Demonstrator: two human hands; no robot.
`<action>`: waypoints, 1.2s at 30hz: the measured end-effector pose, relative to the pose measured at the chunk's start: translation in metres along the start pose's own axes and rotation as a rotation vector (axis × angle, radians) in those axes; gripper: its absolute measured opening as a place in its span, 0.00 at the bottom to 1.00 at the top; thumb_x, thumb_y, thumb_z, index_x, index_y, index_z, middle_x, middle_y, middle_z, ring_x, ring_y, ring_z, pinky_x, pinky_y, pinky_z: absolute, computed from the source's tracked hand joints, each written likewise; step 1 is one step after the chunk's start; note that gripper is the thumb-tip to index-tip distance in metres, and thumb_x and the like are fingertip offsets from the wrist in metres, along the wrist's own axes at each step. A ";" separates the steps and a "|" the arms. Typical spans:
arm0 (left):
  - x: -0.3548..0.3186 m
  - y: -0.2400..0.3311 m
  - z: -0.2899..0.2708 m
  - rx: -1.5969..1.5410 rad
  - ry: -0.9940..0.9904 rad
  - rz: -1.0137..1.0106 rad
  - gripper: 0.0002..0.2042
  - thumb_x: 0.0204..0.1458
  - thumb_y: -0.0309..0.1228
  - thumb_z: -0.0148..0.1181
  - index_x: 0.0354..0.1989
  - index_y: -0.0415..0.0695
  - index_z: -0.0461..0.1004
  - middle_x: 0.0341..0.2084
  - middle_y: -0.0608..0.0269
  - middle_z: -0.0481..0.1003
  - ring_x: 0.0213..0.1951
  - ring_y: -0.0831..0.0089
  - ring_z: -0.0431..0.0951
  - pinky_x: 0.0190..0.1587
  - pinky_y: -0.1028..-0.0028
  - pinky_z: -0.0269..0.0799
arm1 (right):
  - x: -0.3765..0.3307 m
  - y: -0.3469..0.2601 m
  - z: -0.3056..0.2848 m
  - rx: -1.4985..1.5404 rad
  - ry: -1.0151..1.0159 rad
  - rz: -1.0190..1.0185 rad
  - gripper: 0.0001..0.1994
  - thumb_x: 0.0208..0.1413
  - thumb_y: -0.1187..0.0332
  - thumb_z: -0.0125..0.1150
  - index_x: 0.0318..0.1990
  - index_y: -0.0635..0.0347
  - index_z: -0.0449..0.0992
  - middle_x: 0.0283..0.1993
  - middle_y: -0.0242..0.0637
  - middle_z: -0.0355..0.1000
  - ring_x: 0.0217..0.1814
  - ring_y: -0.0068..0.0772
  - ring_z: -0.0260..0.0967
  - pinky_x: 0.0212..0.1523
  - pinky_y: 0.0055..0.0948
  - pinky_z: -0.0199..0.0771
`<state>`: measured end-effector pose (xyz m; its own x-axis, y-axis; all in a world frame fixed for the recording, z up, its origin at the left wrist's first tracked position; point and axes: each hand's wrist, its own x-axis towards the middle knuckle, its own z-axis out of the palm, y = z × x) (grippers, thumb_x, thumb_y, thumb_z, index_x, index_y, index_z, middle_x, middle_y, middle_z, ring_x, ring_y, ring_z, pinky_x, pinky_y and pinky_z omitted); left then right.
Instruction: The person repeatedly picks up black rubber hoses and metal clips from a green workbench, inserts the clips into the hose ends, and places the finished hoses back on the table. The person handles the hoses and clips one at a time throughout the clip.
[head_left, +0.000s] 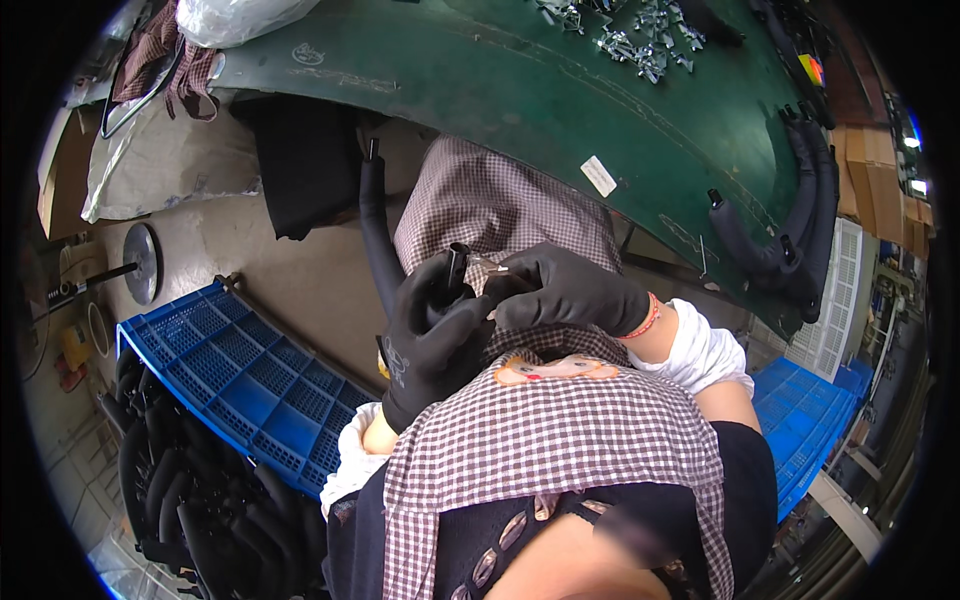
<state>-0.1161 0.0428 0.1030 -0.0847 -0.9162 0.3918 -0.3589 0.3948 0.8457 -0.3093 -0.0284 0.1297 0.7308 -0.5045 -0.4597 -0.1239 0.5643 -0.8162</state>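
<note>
Both hands wear dark gloves and meet over my lap. My left hand (432, 325) is closed round a black tube, whose open end (457, 262) sticks up past the fingers. A long foam-covered tube (374, 215) rises just beyond this hand; whether it is the same piece is hidden by the glove. My right hand (570, 292) is closed with its fingertips pinching a small shiny metal clip (492, 266) close beside the tube end. The fingers partly hide the clip, and I cannot tell if it touches the tube.
A green table (480, 75) holds a pile of metal clips (650, 42), a white label (598, 176) and several foam-covered tubes (800, 215) at the right. A blue crate (240, 365) stands left, above many black tubes (210, 500). Another blue crate (800, 410) is at right.
</note>
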 end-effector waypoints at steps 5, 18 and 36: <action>0.000 0.000 0.004 0.024 0.001 -0.017 0.20 0.40 0.20 0.69 0.45 0.43 0.73 0.47 0.42 0.70 0.43 0.56 0.78 0.40 0.67 0.76 | -0.010 -0.011 -0.001 -0.157 0.097 0.069 0.16 0.48 0.65 0.72 0.38 0.67 0.77 0.31 0.30 0.74 0.35 0.18 0.70 0.37 0.20 0.70; -0.010 0.002 -0.001 -0.083 -0.288 -0.213 0.27 0.42 0.23 0.68 0.53 0.35 0.67 0.34 0.49 0.76 0.33 0.60 0.80 0.33 0.67 0.75 | 0.004 -0.051 -0.031 -0.723 -0.073 -0.212 0.18 0.42 0.60 0.74 0.30 0.66 0.77 0.23 0.40 0.70 0.22 0.28 0.63 0.24 0.29 0.61; -0.015 0.009 0.000 -0.189 -0.383 -0.276 0.20 0.43 0.25 0.67 0.46 0.33 0.73 0.39 0.44 0.76 0.37 0.55 0.80 0.40 0.66 0.76 | 0.026 0.003 -0.030 -0.187 -0.294 0.289 0.13 0.41 0.65 0.74 0.21 0.60 0.74 0.20 0.28 0.69 0.21 0.19 0.62 0.24 0.24 0.62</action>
<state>-0.1180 0.0597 0.1044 -0.3580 -0.9336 0.0137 -0.2449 0.1081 0.9635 -0.3107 -0.0595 0.1053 0.8046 -0.1218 -0.5812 -0.4500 0.5135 -0.7306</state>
